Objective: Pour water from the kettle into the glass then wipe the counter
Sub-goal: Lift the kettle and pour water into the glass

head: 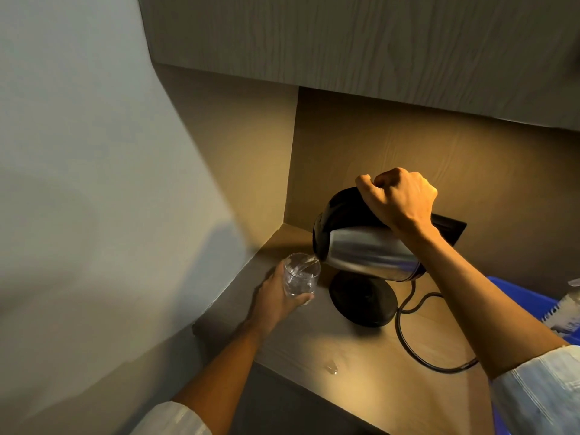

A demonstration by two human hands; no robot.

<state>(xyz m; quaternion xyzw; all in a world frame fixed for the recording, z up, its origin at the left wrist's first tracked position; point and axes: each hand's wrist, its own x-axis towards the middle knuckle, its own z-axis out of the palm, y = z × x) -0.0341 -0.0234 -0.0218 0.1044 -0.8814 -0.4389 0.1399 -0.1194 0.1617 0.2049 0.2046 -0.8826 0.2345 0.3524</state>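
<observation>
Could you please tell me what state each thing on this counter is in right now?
kettle: off its base, tilted, pouring, held by the right hand.
glass: upright, partly filled, receiving water, held by the left hand.
base: bare on the counter, cord attached.
droplet: lying on the counter, unwiped.

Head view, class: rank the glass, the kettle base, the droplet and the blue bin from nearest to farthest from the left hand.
1. Glass: held in the left hand.
2. Kettle base: just right of it.
3. Droplet: toward the counter's front edge.
4. Blue bin: far right.
</observation>
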